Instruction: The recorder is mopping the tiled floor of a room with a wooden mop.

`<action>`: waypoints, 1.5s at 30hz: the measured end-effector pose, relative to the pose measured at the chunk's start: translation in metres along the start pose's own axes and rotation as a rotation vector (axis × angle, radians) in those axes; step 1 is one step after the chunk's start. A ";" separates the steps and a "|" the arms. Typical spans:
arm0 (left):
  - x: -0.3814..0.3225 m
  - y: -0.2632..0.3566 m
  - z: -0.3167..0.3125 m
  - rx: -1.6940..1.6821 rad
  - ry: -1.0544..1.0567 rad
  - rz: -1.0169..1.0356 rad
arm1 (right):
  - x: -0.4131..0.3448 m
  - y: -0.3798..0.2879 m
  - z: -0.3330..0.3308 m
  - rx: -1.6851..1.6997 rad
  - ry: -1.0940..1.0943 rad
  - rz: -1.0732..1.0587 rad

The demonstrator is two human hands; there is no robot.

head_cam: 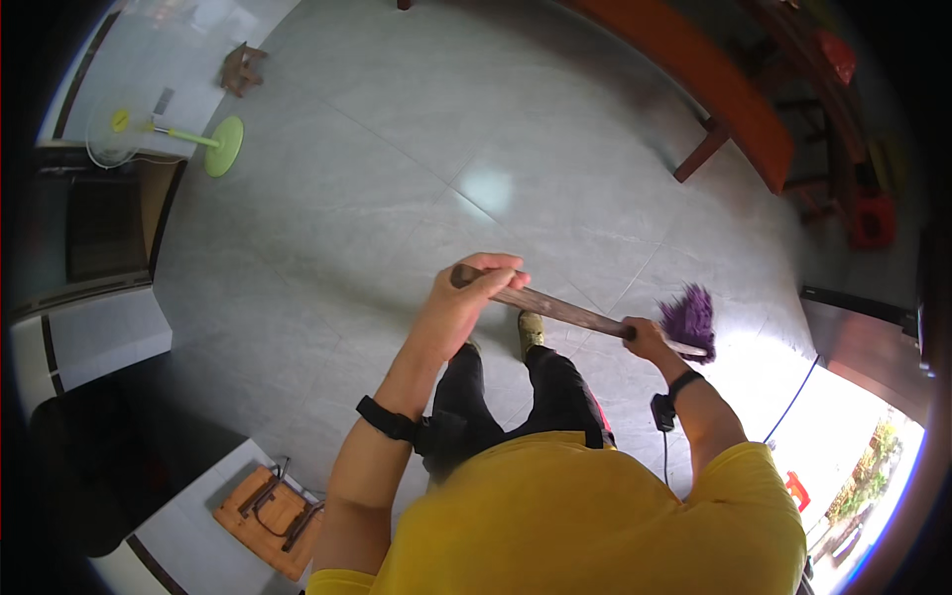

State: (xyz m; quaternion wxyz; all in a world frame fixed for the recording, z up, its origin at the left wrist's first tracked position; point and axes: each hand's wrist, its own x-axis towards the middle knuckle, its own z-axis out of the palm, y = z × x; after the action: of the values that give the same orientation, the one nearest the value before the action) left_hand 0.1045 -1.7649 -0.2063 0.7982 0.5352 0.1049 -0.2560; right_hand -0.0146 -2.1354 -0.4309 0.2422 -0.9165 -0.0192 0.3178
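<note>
A mop's wooden handle [558, 307] runs slantwise in front of my body. Near its upper end, my left hand [480, 290] is wrapped round the wood. Lower down the shaft, my right hand [647, 338] grips it, close to my right side. Beyond that hand the purple mop head [690, 320] rests on the grey tiled floor [416, 223], right of my shoes. Black straps with small devices are on both my forearms.
A green-based standing fan [224, 146] and a small wooden stool [242, 69] are at upper left. A long reddish wooden bench [714, 89] stands at upper right. A folding wooden table or chair [271, 520] leans at lower left. Bright light enters through a doorway at right.
</note>
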 end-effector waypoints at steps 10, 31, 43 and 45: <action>-0.096 0.089 -0.080 -0.024 0.175 0.373 | 0.060 -0.173 -0.045 -0.040 0.094 -0.139; -0.313 0.132 -0.255 0.923 1.013 1.019 | 0.254 -0.722 0.175 0.085 0.094 -0.868; -0.387 0.198 -0.227 0.848 1.273 0.989 | 0.146 -0.690 0.184 0.332 0.157 -1.055; -0.425 0.220 -0.230 0.836 0.720 0.926 | 0.121 -0.658 0.165 0.358 0.153 -1.044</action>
State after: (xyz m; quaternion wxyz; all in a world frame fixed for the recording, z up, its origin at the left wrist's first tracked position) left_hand -0.1162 -1.3653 0.0642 0.4690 0.8367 0.0172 0.2822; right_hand 0.0623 -1.4613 -0.3124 0.5203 -0.7502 -0.3988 0.0864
